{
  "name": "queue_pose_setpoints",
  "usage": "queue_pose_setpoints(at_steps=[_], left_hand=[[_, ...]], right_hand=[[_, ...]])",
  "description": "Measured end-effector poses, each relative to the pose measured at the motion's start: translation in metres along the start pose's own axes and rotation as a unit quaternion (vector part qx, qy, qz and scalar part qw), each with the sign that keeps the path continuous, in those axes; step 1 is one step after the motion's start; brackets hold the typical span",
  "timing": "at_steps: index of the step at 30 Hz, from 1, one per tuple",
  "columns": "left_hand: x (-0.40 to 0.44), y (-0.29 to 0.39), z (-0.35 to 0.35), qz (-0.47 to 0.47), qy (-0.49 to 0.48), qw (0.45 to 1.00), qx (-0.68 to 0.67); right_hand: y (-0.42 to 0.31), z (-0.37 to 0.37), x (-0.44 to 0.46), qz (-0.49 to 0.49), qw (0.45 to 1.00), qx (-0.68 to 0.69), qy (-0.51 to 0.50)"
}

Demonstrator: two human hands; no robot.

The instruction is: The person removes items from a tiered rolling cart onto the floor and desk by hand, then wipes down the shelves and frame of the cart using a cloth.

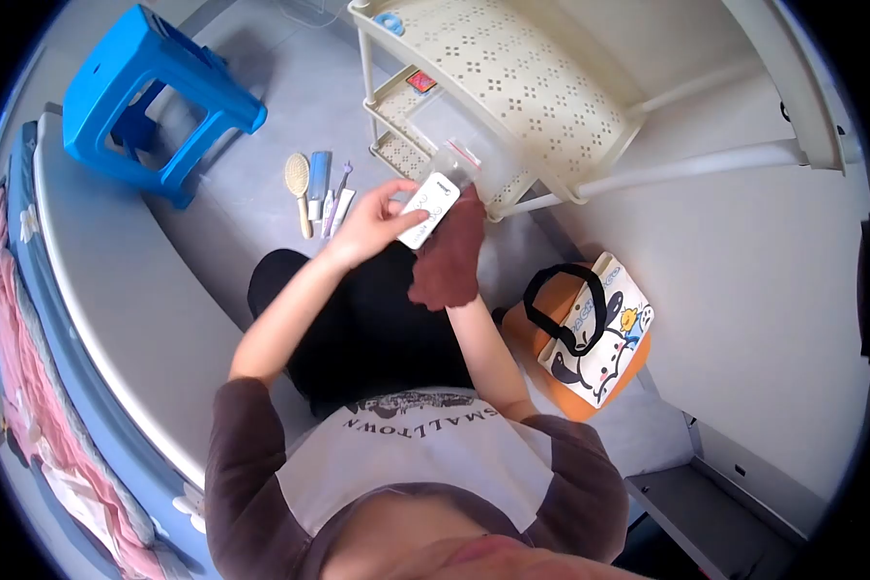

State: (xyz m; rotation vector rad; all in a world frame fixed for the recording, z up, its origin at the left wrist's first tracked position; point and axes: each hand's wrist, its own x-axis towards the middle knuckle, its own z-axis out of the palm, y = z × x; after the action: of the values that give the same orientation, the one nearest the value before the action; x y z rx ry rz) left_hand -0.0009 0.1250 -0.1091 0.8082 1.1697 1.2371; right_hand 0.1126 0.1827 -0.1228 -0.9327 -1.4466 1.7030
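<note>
My left hand (377,224) grips a white phone (430,210) with dark line drawings on its back; the thumb lies across it. A brown cloth (451,253) covers my right hand from the wrist up, hiding its fingers. Just beyond the phone is a clear zip bag (452,162) with a red seal line; what holds it is hidden. On the floor ahead of my left hand lie a hairbrush (298,179), a blue case (318,179), a purple toothbrush (344,176) and a white tube (342,208).
A cream plastic shelf rack (522,87) stands ahead on the right, with a blue ring (389,23) on top. A blue stool (116,87) is far left. A cartoon tote bag (599,333) rests on an orange seat (527,338) to my right. A bed edge (116,319) runs along the left.
</note>
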Motion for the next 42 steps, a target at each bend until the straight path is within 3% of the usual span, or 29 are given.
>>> queue_pose_setpoints(at_steps=[2,3,5,7,8,9,12,15,16,18,19,20,22,24,27,29,30,31,32,33,35,36,39,42], left_hand=[[-0.017,-0.006,0.014,0.053,0.057,0.995,0.055],[-0.024,-0.008,0.018,0.091,0.09,0.986,0.106],[-0.034,-0.001,0.021,0.086,0.122,0.981,0.126],[-0.043,0.006,0.022,0.079,0.136,0.982,0.106],[-0.046,0.004,0.022,0.096,0.141,0.98,0.101],[-0.05,0.007,0.022,0.091,0.149,0.979,0.103],[-0.059,0.019,0.022,0.087,0.158,0.981,0.072],[-0.071,0.034,0.017,0.061,0.132,0.987,0.066],[-0.076,0.036,0.015,0.053,0.13,0.989,0.043],[-0.087,0.043,0.005,0.042,0.1,0.994,0.025],[-0.091,0.044,-0.002,0.05,0.078,0.995,0.022],[-0.095,0.05,-0.009,0.028,0.059,0.998,0.019],[-0.099,0.063,-0.018,-0.004,0.059,0.997,0.05],[-0.097,0.069,-0.022,0.037,0.058,0.988,0.135],[-0.093,0.072,-0.022,0.114,0.037,0.962,0.244],[-0.094,0.079,-0.022,0.079,0.049,0.973,0.212],[-0.096,0.087,-0.021,0.035,0.077,0.982,0.168],[-0.098,0.093,-0.02,-0.009,0.106,0.987,0.124],[-0.099,0.094,-0.022,-0.014,0.157,0.982,0.102],[-0.097,0.086,-0.023,0.039,0.152,0.988,-0.012],[-0.085,0.049,-0.022,0.148,0.135,0.951,-0.237],[-0.079,0.029,-0.012,0.175,0.12,0.952,-0.218],[-0.07,0.027,0.022,0.106,0.242,0.939,-0.221],[-0.065,0.033,0.012,0.172,0.261,0.924,-0.22]], right_hand=[[0.004,0.01,-0.001,-0.07,0.997,0.002,-0.026],[-0.001,0.009,0.001,-0.14,0.982,-0.111,-0.055],[-0.017,0.01,0.003,-0.296,0.898,-0.32,-0.065],[-0.062,0.022,-0.006,-0.168,0.933,-0.3,-0.11],[-0.047,0.022,0.004,-0.076,0.964,-0.23,-0.112],[-0.041,0.024,0.006,-0.045,0.982,-0.156,-0.092],[-0.045,0.029,0.005,-0.068,0.997,-0.003,-0.03],[-0.06,0.032,0.008,-0.182,0.983,-0.031,0.004],[-0.066,0.027,0.01,-0.266,0.955,-0.133,-0.007],[-0.085,0.006,0.026,-0.455,0.798,-0.395,-0.016],[-0.092,0.0,0.029,-0.463,0.774,-0.431,-0.038],[-0.096,-0.005,0.031,-0.461,0.755,-0.462,-0.068],[-0.097,-0.004,0.027,-0.321,0.826,-0.44,-0.147],[-0.105,0.002,0.012,-0.137,0.873,-0.429,-0.19],[-0.101,0.011,0.0,-0.098,0.838,-0.467,-0.264],[-0.091,0.015,-0.009,-0.335,0.741,-0.536,-0.225],[-0.089,0.016,-0.009,-0.291,0.812,-0.446,-0.238],[-0.088,0.02,-0.012,-0.288,0.839,-0.425,-0.181],[-0.09,0.029,-0.019,-0.282,0.862,-0.402,-0.123],[-0.091,0.034,-0.022,-0.275,0.882,-0.378,-0.064],[-0.08,0.035,-0.02,-0.195,0.827,-0.526,-0.039],[-0.075,0.041,-0.024,-0.184,0.801,-0.569,-0.017],[-0.078,0.052,-0.028,-0.213,0.859,-0.465,-0.033],[-0.078,0.049,-0.032,-0.266,0.858,-0.438,-0.034]])
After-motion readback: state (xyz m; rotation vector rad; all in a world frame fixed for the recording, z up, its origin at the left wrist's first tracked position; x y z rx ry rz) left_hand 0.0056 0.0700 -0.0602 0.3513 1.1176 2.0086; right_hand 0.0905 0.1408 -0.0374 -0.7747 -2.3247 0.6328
